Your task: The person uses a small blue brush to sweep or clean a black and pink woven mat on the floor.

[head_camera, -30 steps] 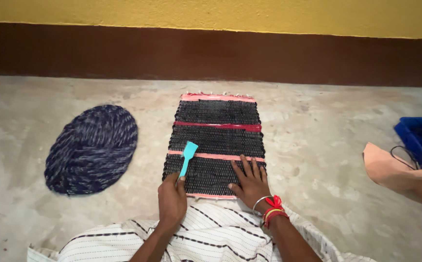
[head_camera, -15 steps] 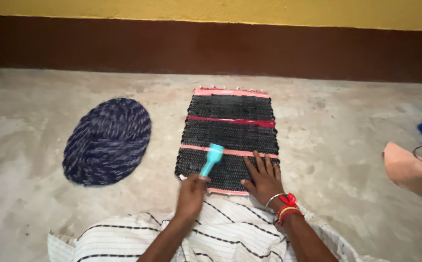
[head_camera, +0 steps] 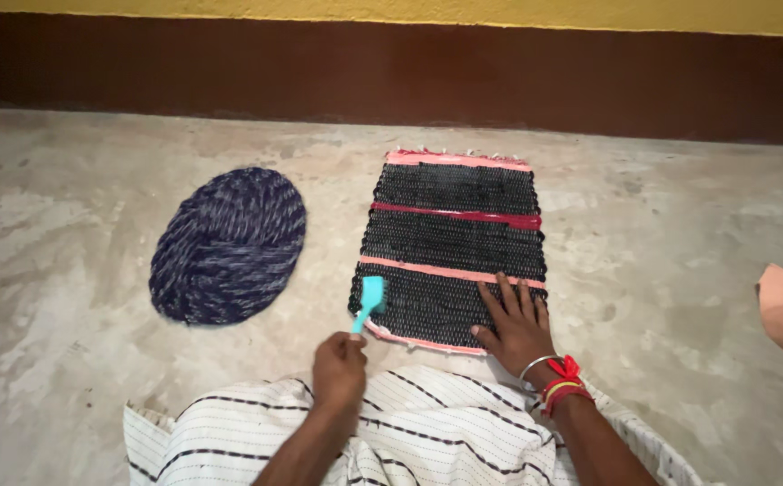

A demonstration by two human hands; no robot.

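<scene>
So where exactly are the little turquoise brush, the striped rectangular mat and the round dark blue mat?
turquoise brush [head_camera: 371, 297], head view, on its wide head.
striped rectangular mat [head_camera: 454, 238], head view, on the black weave mid-mat.
round dark blue mat [head_camera: 229, 245], head view, at its centre.

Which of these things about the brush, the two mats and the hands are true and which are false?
1. The left hand holds a turquoise brush. True.
2. The right hand lies flat on the striped mat. True.
3. The brush head sits on the round blue mat. False: it is at the near left corner of the striped mat, apart from the round one.
4. The round blue mat lies to the right of the striped mat. False: it lies to its left.
5. The right wrist wears bangles. True.
</scene>
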